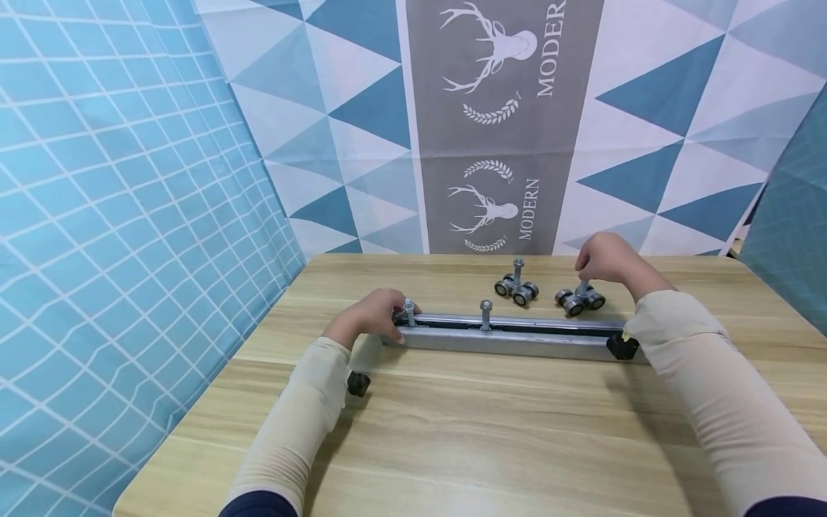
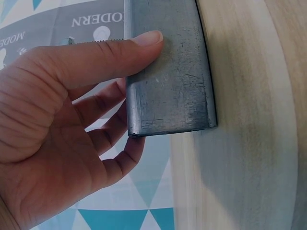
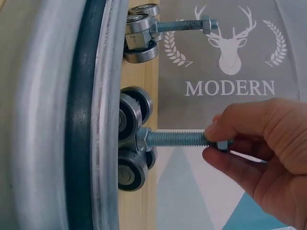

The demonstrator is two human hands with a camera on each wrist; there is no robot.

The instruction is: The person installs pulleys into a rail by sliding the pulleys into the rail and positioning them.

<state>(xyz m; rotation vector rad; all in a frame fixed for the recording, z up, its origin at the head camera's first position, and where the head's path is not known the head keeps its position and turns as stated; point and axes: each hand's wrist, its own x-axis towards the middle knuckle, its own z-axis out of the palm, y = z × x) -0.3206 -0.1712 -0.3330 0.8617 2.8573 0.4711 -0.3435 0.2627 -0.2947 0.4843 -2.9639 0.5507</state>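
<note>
A long metal track with a slot along its top lies across the table. My left hand grips its left end, the thumb on the near face and the fingers behind it. Two bolts stand up out of the slot, one right beside the left hand. Behind the track, my right hand pinches the top of the threaded bolt of a roller trolley between thumb and fingers. A second roller trolley stands to its left, bolt upright.
A black end cap sits at the track's right end, by the right sleeve. Another black cap lies on the wooden table beside the left sleeve. A patterned curtain hangs behind the table, a blue grid cloth at the left.
</note>
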